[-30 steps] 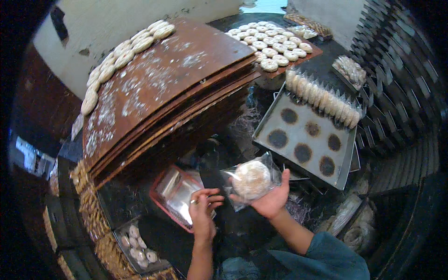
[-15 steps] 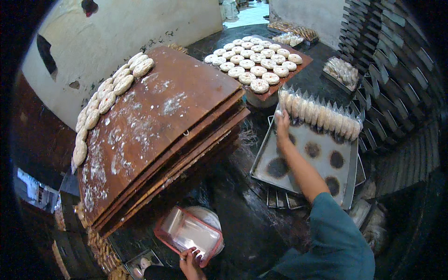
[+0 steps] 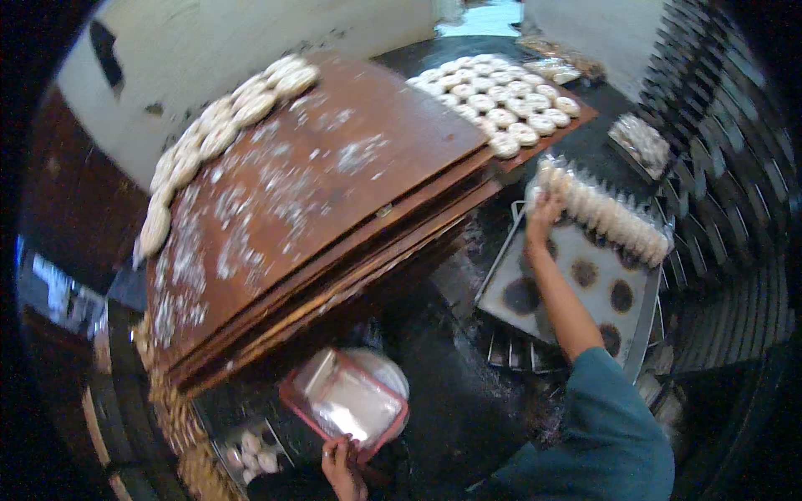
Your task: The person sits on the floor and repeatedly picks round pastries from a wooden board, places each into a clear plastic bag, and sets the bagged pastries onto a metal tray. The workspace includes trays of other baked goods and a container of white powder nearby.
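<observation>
At near left lay a small tray of pale pieces; beyond it rose a stack of brown boards, streaked with white powder, dough rounds crowded along its far left edge. Right of the small tray sat a red tub with clear film inside. The left hand, fingers bent, was at the tub's near rim; whether it gripped rim or film could not be told. Farther off, right of the stack, a board bore rows of dough rings. At right, a metal tray carried bagged rounds along its far side. The right hand was at their left end, its grip on the end bag not readable; its forearm stood across the tray. Metal racks closed the right side.

The long axis of the bagged rounds ran from far left to near right; they stood on edge, side by side, bag corners pointing up and away.

The left forearm was mostly cut off below, the right fingertips were blurred, and the right forearm hid part of the tray's dark patches.
</observation>
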Motion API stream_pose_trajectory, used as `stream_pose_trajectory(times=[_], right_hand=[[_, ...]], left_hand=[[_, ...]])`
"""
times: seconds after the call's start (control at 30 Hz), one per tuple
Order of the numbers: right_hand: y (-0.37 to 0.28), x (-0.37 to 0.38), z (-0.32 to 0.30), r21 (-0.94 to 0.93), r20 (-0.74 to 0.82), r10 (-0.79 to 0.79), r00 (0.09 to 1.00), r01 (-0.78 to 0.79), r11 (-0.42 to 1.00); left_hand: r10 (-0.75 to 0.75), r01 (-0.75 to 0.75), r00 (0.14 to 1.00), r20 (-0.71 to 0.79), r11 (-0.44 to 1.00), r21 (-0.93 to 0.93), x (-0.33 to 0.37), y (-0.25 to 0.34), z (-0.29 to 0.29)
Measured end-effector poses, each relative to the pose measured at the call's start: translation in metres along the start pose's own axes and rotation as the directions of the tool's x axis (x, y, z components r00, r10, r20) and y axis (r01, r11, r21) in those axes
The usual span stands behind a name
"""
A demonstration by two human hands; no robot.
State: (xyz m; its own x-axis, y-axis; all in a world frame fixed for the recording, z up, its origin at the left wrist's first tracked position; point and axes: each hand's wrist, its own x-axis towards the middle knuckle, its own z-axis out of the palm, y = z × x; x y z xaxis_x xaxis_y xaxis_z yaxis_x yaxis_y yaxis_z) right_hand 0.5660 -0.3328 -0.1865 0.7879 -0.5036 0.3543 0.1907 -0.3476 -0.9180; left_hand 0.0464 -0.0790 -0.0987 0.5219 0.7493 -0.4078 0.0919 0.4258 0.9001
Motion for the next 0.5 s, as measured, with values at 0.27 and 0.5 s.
stream_pose_trajectory(times=[0.27, 0.5], right_hand=[[-0.187, -0.292, -0.065, 0.453, 0.871, -0.449, 0.199, 0.030, 0.891], [-0.139, -0.464, 0.067, 0.559, 0.789, -0.176, -0.589, 0.571, 0.601]], left_hand=[[-0.018, -0.039, 0.985, 0.170, 0.945, 0.326, 0.008, -0.036, -0.039], [0.052, -0.130, 0.963, 0.266, 0.950, 0.285, 0.011, -0.084, -0.059]])
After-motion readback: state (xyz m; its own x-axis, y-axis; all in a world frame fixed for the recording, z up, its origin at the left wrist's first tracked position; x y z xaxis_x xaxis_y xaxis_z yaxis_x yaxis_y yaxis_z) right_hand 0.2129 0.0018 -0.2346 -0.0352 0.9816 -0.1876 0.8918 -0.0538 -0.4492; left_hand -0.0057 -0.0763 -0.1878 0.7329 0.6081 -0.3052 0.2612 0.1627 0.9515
